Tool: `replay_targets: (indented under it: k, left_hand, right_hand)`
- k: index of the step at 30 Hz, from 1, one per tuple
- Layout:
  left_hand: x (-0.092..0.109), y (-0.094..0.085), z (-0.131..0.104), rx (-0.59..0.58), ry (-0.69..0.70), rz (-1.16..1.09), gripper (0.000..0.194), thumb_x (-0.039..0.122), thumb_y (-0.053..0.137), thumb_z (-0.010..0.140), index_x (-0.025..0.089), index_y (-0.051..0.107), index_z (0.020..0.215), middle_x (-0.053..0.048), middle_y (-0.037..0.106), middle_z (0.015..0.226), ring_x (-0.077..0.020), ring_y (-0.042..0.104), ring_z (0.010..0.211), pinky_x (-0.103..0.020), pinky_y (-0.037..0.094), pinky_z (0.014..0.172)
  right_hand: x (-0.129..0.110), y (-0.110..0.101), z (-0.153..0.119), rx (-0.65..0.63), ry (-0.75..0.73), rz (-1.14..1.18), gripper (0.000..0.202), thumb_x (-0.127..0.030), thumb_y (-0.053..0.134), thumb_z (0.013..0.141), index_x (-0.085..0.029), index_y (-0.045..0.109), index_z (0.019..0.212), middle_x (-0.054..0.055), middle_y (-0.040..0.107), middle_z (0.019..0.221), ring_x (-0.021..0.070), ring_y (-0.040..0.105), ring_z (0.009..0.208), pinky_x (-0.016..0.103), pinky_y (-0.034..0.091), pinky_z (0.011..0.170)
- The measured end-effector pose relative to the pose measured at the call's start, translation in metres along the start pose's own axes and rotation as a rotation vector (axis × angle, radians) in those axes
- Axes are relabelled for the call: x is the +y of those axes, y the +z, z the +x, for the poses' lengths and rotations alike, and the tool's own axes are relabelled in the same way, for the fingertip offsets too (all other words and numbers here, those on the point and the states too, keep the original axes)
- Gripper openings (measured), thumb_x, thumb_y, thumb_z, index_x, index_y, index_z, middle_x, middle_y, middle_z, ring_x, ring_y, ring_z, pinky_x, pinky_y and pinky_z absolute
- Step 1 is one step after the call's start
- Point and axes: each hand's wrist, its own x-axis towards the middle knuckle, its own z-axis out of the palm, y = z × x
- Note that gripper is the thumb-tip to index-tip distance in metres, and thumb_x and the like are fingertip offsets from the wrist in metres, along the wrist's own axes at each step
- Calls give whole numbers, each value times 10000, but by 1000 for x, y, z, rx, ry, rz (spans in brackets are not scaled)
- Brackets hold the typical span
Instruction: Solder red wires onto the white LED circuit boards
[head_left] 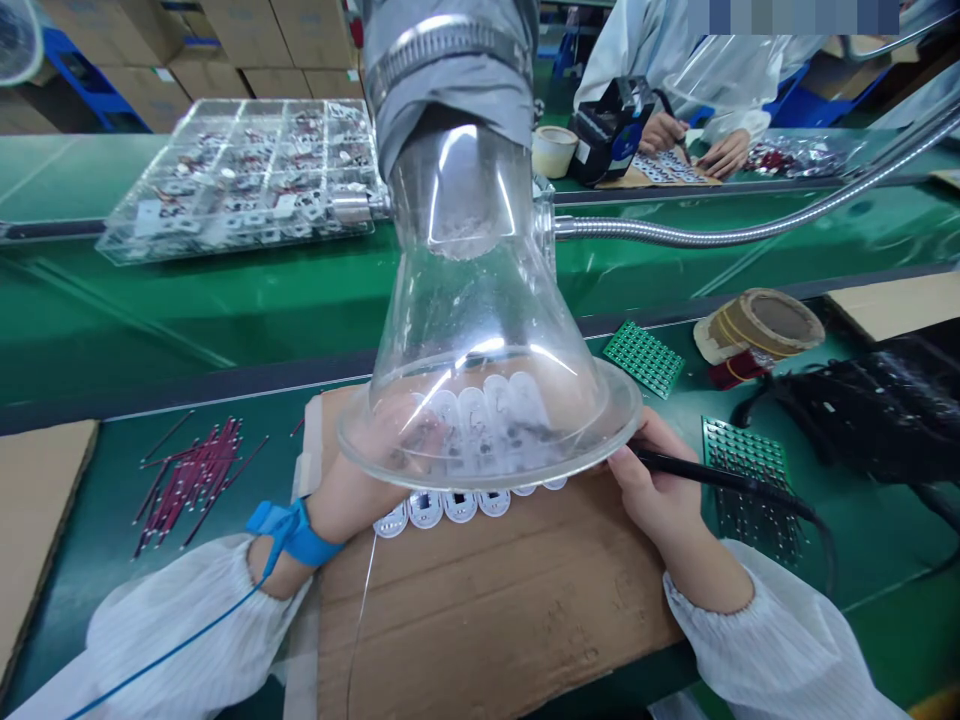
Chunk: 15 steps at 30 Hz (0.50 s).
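My right hand is closed around a black soldering iron, its cord trailing off to the right; the tip is hidden behind the rim of a clear fume hood. Seen blurred through that hood, my left hand is over the left part of the white circuit boards, with its fingers bent together. A thin solder wire runs from the cardboard's front up toward this hand. The rounded boards lie in rows on a brown cardboard sheet. A blue wrist strap circles my left wrist.
Red wires lie in a pile at left. Green circuit boards, a tape roll and a black bundle are at right. Beyond the ledge stand a clear parts tray and a co-worker's hands.
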Motion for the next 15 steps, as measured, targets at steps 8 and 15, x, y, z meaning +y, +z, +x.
replay_targets:
  k: [8,15]
  left_hand:
    - [-4,-2,-7,51,-5,-88,140,251,650,1050,229,732,938,-55,782,959,-225,739,888,-414,661,825]
    - [-4,-2,-6,4,-8,-125,165,315,619,1071,248,722,962,-61,763,916,-248,729,877,-451,671,809]
  right_hand:
    - [-7,3,1,86,36,108,291,-521,749,1057,-255,730,941,2,715,704,170,679,566,270,536,520]
    - [-8,8,0,33,16,48,317,-561,740,1051,-262,751,946,9,738,710,165,660,531,272,549,478]
